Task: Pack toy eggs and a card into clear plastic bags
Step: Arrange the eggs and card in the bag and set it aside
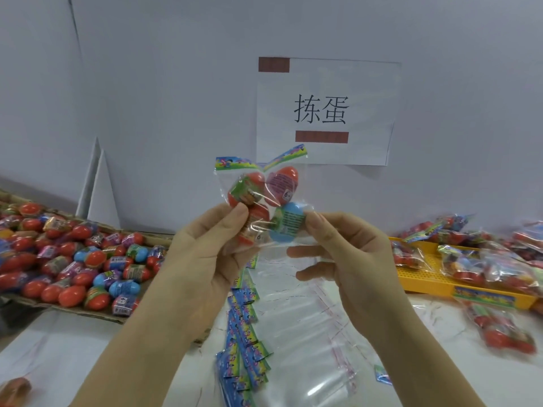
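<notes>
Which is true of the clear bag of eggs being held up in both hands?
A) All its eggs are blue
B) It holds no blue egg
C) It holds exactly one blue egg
C: the bag, gripped by the left hand and the right hand, shows a single blue egg at its lower right, while the other three are red eggs.

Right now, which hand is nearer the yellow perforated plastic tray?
Right. Right hand is just left of the yellow plastic tray; left hand farther left, beyond the clear bag.
</notes>
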The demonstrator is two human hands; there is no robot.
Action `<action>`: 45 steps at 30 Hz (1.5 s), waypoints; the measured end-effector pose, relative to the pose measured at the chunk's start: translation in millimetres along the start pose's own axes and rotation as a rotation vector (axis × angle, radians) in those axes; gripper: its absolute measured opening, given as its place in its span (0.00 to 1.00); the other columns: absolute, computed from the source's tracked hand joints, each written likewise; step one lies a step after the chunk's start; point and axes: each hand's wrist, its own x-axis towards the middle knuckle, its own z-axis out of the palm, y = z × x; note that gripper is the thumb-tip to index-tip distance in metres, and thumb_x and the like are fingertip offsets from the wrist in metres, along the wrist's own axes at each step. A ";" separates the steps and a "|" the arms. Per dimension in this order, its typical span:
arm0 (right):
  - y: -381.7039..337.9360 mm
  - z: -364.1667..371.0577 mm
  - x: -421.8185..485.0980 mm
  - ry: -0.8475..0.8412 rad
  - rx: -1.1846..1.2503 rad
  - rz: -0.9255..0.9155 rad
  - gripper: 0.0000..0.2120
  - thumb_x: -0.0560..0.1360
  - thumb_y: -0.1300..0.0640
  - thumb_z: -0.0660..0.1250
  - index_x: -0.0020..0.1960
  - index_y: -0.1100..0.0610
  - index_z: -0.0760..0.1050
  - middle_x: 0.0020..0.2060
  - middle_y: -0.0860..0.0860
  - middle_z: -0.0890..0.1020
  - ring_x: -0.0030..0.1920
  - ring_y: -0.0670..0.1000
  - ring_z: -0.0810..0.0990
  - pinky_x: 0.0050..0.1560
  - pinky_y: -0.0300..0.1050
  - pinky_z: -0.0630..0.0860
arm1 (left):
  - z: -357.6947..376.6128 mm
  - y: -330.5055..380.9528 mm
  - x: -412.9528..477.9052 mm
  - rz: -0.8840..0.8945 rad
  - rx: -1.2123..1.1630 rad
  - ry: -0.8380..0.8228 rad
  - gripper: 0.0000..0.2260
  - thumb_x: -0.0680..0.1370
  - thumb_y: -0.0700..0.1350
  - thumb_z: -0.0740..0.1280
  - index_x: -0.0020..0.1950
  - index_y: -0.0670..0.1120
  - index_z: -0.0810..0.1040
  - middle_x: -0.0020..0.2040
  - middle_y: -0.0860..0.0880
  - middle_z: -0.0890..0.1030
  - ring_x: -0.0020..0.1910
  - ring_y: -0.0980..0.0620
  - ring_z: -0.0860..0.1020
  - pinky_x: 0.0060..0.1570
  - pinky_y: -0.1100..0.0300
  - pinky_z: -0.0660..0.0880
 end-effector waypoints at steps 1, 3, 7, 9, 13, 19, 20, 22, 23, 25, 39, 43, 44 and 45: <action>1.0 1.2 -0.7 0.029 -0.001 -0.010 0.07 0.67 0.52 0.69 0.39 0.54 0.84 0.38 0.55 0.86 0.34 0.53 0.84 0.26 0.42 0.79 | 1.0 -2.5 1.0 -0.009 -0.040 0.055 0.05 0.61 0.43 0.73 0.34 0.45 0.86 0.40 0.44 0.86 0.38 0.50 0.85 0.33 0.60 0.81; 3.9 3.1 -1.9 0.088 -0.020 -0.046 0.06 0.68 0.53 0.69 0.40 0.53 0.84 0.38 0.55 0.86 0.33 0.53 0.84 0.26 0.42 0.79 | 1.5 -7.3 1.3 -0.043 -0.134 0.178 0.05 0.59 0.42 0.73 0.33 0.42 0.86 0.41 0.42 0.86 0.38 0.48 0.85 0.32 0.60 0.82; 5.6 3.6 -2.1 0.140 -0.060 -0.102 0.06 0.70 0.53 0.69 0.44 0.52 0.82 0.38 0.53 0.86 0.32 0.53 0.84 0.27 0.41 0.79 | 5.1 -14.6 -1.9 -0.040 -0.164 0.263 0.03 0.60 0.41 0.73 0.31 0.44 0.86 0.39 0.43 0.86 0.36 0.51 0.85 0.32 0.61 0.81; 4.4 3.6 -2.1 0.140 -0.062 -0.084 0.10 0.68 0.51 0.70 0.48 0.51 0.82 0.38 0.53 0.86 0.32 0.54 0.85 0.27 0.42 0.79 | 6.0 -14.9 -4.4 0.030 -0.115 0.246 0.05 0.59 0.42 0.73 0.33 0.45 0.86 0.39 0.45 0.86 0.37 0.52 0.85 0.39 0.59 0.82; 2.7 2.8 -1.3 0.128 -0.066 -0.058 0.08 0.66 0.48 0.71 0.43 0.48 0.85 0.39 0.52 0.86 0.32 0.55 0.84 0.26 0.43 0.79 | 4.5 -13.4 -5.2 0.112 -0.053 0.232 0.11 0.56 0.46 0.75 0.36 0.47 0.87 0.42 0.45 0.86 0.41 0.51 0.85 0.45 0.56 0.82; -0.8 -0.2 -0.3 0.194 0.001 -0.086 0.05 0.67 0.52 0.70 0.39 0.49 0.85 0.37 0.54 0.86 0.26 0.54 0.82 0.22 0.41 0.76 | 4.5 -10.0 -6.5 0.142 0.062 0.111 0.07 0.64 0.45 0.71 0.39 0.48 0.87 0.42 0.46 0.86 0.40 0.52 0.85 0.37 0.64 0.80; -1.3 -0.6 -0.2 0.202 -0.005 -0.096 0.05 0.68 0.52 0.70 0.39 0.50 0.85 0.37 0.53 0.85 0.26 0.54 0.82 0.22 0.41 0.76 | 4.3 -9.3 -6.9 0.180 0.137 0.111 0.07 0.64 0.46 0.72 0.40 0.50 0.87 0.42 0.46 0.86 0.40 0.52 0.85 0.37 0.64 0.80; -1.2 -0.7 -0.1 0.204 -0.019 -0.108 0.05 0.68 0.52 0.70 0.39 0.50 0.84 0.37 0.54 0.85 0.26 0.53 0.82 0.22 0.41 0.76 | 2.5 -9.4 -6.5 0.275 0.294 0.137 0.06 0.66 0.49 0.72 0.41 0.54 0.87 0.41 0.48 0.86 0.40 0.51 0.85 0.38 0.65 0.80; -0.8 -0.5 -0.3 0.202 -0.023 -0.113 0.05 0.68 0.52 0.70 0.39 0.50 0.84 0.37 0.54 0.85 0.27 0.53 0.82 0.22 0.41 0.76 | 1.8 -9.5 -6.1 0.319 0.359 0.156 0.06 0.68 0.49 0.71 0.40 0.57 0.87 0.40 0.50 0.86 0.40 0.52 0.85 0.38 0.65 0.80; 0.7 0.5 -0.8 0.204 -0.026 -0.117 0.05 0.68 0.52 0.70 0.39 0.50 0.84 0.37 0.54 0.85 0.27 0.53 0.83 0.22 0.41 0.76 | 0.4 -10.7 -5.2 0.359 0.433 0.189 0.07 0.70 0.48 0.69 0.38 0.59 0.86 0.38 0.52 0.86 0.38 0.52 0.85 0.37 0.66 0.80; 5.3 -5.0 3.9 0.149 -0.178 -0.066 0.05 0.69 0.51 0.71 0.38 0.52 0.83 0.37 0.52 0.85 0.37 0.48 0.82 0.31 0.39 0.79 | -3.8 -3.6 -2.3 0.171 0.311 0.151 0.07 0.60 0.51 0.73 0.35 0.52 0.86 0.37 0.48 0.86 0.34 0.53 0.84 0.32 0.64 0.80; 3.9 -6.8 6.3 0.103 -0.090 -0.018 0.09 0.64 0.47 0.71 0.37 0.52 0.83 0.36 0.53 0.84 0.36 0.51 0.82 0.32 0.43 0.81 | -4.2 -6.1 -1.5 0.217 0.335 0.136 0.04 0.62 0.48 0.72 0.34 0.53 0.86 0.35 0.48 0.85 0.32 0.55 0.84 0.32 0.65 0.79; 3.8 -8.1 7.3 0.102 -0.067 -0.015 0.09 0.63 0.48 0.71 0.36 0.53 0.82 0.36 0.53 0.84 0.36 0.52 0.82 0.32 0.44 0.81 | -4.2 -6.6 -1.0 0.208 0.321 0.130 0.05 0.62 0.48 0.72 0.34 0.52 0.86 0.35 0.48 0.85 0.32 0.55 0.84 0.31 0.65 0.79; 3.1 -9.4 7.7 0.103 -0.049 -0.012 0.08 0.63 0.48 0.71 0.36 0.53 0.83 0.35 0.53 0.84 0.35 0.51 0.83 0.32 0.44 0.81 | -2.9 -6.3 -1.0 0.176 0.298 0.126 0.05 0.62 0.47 0.71 0.33 0.51 0.86 0.35 0.48 0.85 0.32 0.54 0.84 0.31 0.65 0.79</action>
